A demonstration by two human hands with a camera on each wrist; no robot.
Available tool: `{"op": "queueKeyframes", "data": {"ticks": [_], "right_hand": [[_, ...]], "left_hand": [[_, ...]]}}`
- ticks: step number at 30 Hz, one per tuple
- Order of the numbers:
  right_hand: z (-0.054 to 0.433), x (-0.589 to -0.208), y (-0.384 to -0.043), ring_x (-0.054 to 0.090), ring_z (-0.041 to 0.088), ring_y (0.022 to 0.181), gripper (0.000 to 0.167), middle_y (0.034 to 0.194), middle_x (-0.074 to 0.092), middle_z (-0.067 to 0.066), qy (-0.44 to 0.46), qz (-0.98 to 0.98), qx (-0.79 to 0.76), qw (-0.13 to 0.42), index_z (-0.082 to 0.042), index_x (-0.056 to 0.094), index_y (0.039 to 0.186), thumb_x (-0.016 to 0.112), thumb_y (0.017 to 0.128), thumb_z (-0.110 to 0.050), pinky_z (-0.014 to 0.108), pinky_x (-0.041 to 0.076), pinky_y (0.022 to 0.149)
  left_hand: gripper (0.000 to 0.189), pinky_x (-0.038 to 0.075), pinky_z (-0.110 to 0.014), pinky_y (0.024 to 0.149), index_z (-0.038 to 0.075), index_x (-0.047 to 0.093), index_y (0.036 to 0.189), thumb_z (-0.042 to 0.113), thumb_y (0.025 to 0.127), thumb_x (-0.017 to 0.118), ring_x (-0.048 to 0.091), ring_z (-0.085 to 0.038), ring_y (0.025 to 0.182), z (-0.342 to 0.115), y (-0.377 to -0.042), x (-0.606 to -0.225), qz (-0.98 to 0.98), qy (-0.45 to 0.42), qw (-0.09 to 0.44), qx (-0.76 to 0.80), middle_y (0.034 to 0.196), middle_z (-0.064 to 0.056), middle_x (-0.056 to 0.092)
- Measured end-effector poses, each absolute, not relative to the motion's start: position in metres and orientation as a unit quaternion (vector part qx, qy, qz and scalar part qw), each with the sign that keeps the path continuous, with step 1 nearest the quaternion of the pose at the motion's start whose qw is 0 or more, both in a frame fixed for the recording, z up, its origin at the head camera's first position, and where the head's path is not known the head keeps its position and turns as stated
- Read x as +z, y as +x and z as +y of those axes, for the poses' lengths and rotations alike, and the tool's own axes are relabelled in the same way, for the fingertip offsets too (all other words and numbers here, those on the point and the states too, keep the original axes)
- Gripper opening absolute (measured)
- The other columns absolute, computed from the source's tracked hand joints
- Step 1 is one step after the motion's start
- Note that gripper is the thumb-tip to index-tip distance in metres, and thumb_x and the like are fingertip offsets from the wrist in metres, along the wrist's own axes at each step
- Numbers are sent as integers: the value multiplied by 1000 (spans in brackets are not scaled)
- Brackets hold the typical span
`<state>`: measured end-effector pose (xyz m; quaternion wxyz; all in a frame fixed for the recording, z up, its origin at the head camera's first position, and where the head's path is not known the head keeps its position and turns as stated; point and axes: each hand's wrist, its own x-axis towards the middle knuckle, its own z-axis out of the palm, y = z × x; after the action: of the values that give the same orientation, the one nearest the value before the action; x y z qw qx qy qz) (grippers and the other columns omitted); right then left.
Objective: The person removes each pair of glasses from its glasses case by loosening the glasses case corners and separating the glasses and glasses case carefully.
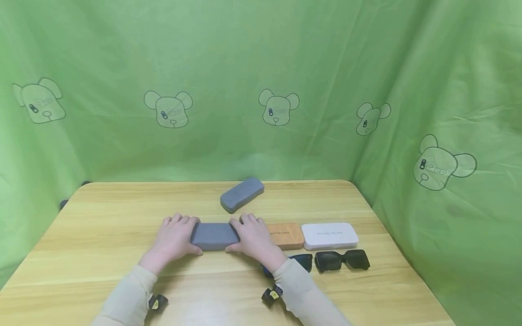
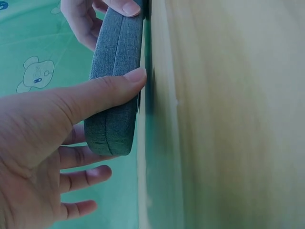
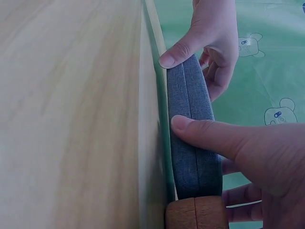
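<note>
A grey-blue fabric glasses case lies lengthwise between both hands near the middle of the table. My left hand pinches its left end, thumb along the near side and fingers behind. At the other end, my right hand grips it the same way. The wrist views show the case's seam running along its side under both thumbs. Right up against its right end is a brown glasses case, partly covered by the right hand in the head view.
A white glasses case lies right of the brown one. Black sunglasses rest in front of it, beside dark-lensed glasses partly hidden by the right forearm. Farther back, a second grey case lies slanted. Green curtains surround the wooden table.
</note>
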<state>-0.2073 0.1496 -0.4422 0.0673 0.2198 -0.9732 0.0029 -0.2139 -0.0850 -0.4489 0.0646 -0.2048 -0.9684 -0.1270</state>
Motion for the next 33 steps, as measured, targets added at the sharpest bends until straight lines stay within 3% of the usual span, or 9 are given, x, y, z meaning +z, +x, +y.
{"op": "queueKeyframes", "data": {"ticks": [33], "right_hand": [[152, -447, -208, 54, 20, 97, 76, 104, 58, 3, 230, -971, 12, 62, -20, 58, 127, 77, 67, -64, 36, 46, 79]], "left_hand": [[81, 45, -56, 96, 7, 58, 125, 42, 59, 89, 59, -34, 108, -83, -210, -448, -969, -201, 10, -144, 120, -14, 66]]}}
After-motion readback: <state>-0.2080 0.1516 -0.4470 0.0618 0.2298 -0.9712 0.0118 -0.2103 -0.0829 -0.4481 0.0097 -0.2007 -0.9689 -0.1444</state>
